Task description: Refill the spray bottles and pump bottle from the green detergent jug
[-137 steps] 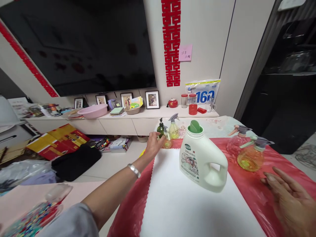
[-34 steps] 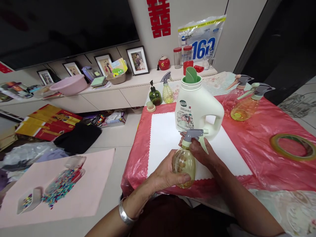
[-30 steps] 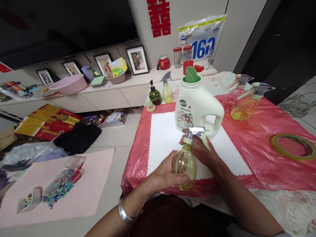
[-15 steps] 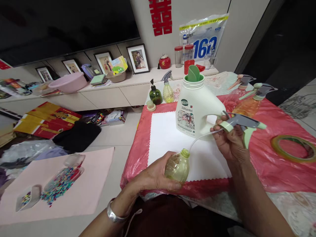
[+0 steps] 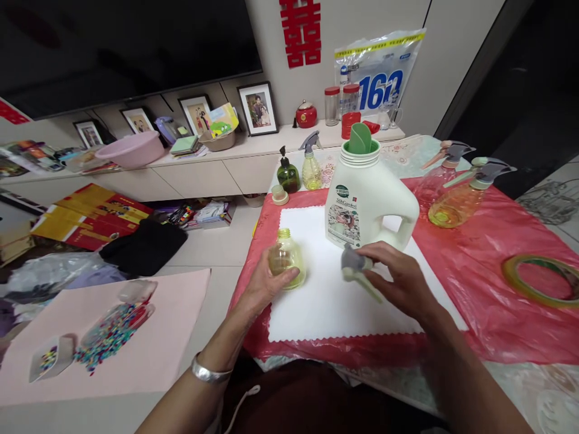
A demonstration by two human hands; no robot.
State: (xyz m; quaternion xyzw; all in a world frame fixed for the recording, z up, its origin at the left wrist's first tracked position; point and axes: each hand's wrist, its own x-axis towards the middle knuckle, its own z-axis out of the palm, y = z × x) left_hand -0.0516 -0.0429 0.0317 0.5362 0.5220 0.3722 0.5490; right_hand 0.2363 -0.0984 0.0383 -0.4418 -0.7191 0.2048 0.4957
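My left hand [image 5: 265,283] is closed around a small yellow-green round bottle [image 5: 286,258] with no top, standing at the left edge of the white mat [image 5: 325,301]. My right hand [image 5: 400,280] holds the grey and pale green spray head [image 5: 355,268] low over the mat, just in front of the white detergent jug [image 5: 366,202] with its green spout.
A red plastic sheet [image 5: 474,253] covers the table. Two orange spray bottles [image 5: 456,196] stand at the back right, a tape roll [image 5: 540,280] lies at the right, and a dark green pump bottle [image 5: 287,175] and small sprayer [image 5: 311,166] stand at the back. Beads [image 5: 106,331] lie on pink paper at the left.
The spray head has come off the bottle. My left hand moved the bottle left and set it on the mat; my right hand brought the spray head down onto the mat.
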